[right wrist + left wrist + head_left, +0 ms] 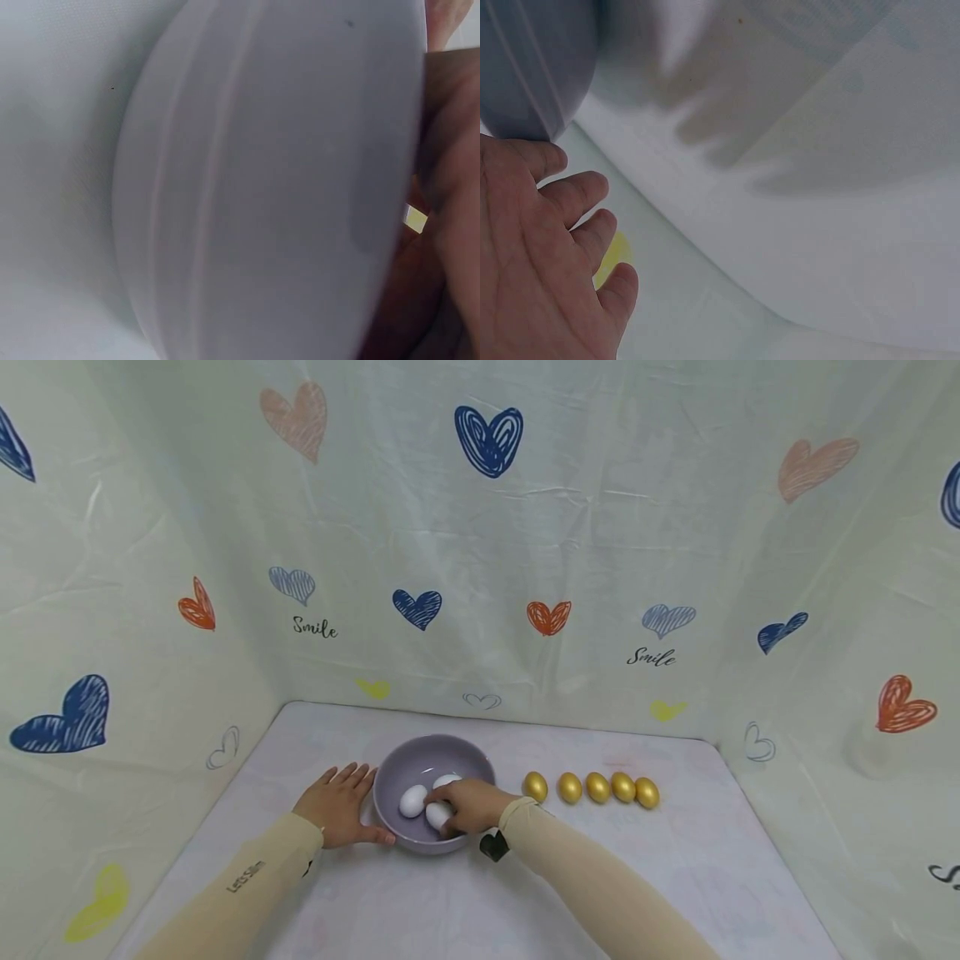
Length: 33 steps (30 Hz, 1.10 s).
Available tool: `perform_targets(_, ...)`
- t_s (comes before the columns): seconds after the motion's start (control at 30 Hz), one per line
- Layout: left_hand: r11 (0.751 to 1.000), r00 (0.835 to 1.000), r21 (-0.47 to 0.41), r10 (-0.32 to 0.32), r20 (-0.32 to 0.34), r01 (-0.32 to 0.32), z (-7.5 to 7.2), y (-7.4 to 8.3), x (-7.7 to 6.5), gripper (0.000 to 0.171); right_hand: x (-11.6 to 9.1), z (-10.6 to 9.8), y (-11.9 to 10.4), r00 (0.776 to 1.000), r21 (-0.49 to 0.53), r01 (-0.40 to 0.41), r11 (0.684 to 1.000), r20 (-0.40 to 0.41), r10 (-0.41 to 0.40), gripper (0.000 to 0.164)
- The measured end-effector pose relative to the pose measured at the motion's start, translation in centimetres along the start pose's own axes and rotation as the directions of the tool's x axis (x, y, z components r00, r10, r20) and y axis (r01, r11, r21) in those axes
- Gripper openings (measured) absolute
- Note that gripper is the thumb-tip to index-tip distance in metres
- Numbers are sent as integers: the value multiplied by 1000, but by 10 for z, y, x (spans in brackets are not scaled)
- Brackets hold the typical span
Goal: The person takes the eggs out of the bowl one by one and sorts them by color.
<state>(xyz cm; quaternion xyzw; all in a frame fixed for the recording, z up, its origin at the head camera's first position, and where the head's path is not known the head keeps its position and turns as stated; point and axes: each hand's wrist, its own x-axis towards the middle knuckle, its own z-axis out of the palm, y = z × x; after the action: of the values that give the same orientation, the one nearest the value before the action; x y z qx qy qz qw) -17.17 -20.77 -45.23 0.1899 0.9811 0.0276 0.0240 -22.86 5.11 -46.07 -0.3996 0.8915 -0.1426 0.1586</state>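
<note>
A round purple-grey bowl [433,753] stands on the table, with three white eggs visible inside. My right hand [476,807] reaches over the bowl's right rim and pinches one white egg [437,815] between thumb and fingers. Beside that one lie a second white egg [412,802] to the left and a third egg [447,780] behind, partly covered by the hand. Spread flat at the bowl's left side, my left hand [336,808] touches the outer wall with straight fingers. In the right wrist view the bowl's wall [285,180] hides the held egg.
Several golden eggs [597,787] lie in a row on the table to the right of the bowl. The pale tablecloth [600,877] reaches back to a curtain [585,543] printed with hearts, which also closes off both sides.
</note>
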Motion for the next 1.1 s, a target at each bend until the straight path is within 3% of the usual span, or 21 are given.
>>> perform_targets(0.47,1000,1000,5,10,5,-10,-1,0,0,119,-2,-5,1,999,13,24,1000,-25,-24,49)
perform_targets(0.63,1000,1000,-5,3,15,-3,-1,0,0,119,-7,-11,5,997,129,37,991,-69,-28,54)
perform_targets(0.83,1000,1000,-10,0,15,0,1,-1,2,119,-24,-28,9,989,400,12,916,-137,46,59)
perform_targets(0.97,1000,1000,-11,4,4,-4,2,-1,2,119,-40,-39,15,979,484,14,875,-184,87,59)
perform_targets(1.1,1000,1000,-2,4,-6,-4,5,-3,2,119,-57,-44,27,968,520,28,853,-226,106,59)
